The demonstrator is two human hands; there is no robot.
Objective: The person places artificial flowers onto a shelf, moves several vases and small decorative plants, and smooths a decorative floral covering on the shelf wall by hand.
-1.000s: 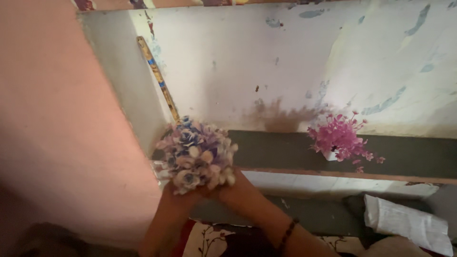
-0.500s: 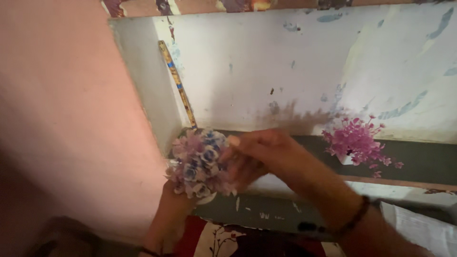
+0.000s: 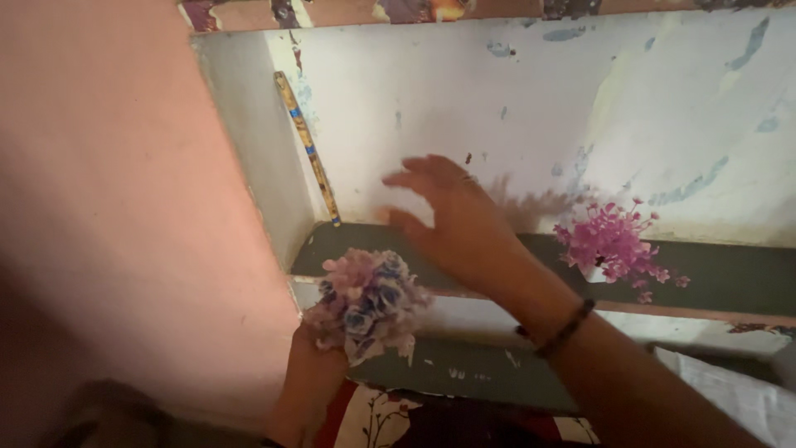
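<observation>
My left hand [image 3: 311,373] grips from below a bunch of artificial flowers [image 3: 366,300] in pale pink, lilac and blue, held just in front of the green shelf [image 3: 497,257] of a wall niche. My right hand [image 3: 452,220] hovers above the shelf with its fingers spread and nothing in it, blurred by motion, a dark bead bracelet [image 3: 564,329] on its wrist. Further right on the shelf stands a small pot of bright pink artificial flowers [image 3: 609,245].
A thin yellow and blue stick [image 3: 308,149] leans in the niche's left back corner. A pink wall [image 3: 124,207] closes off the left. The niche's back wall [image 3: 539,108] is white with peeling paint. White folded paper [image 3: 746,394] lies at lower right.
My right hand has let go of the bunch and lifted up over the shelf, fingers opening. My left hand has lowered the bunch slightly.
</observation>
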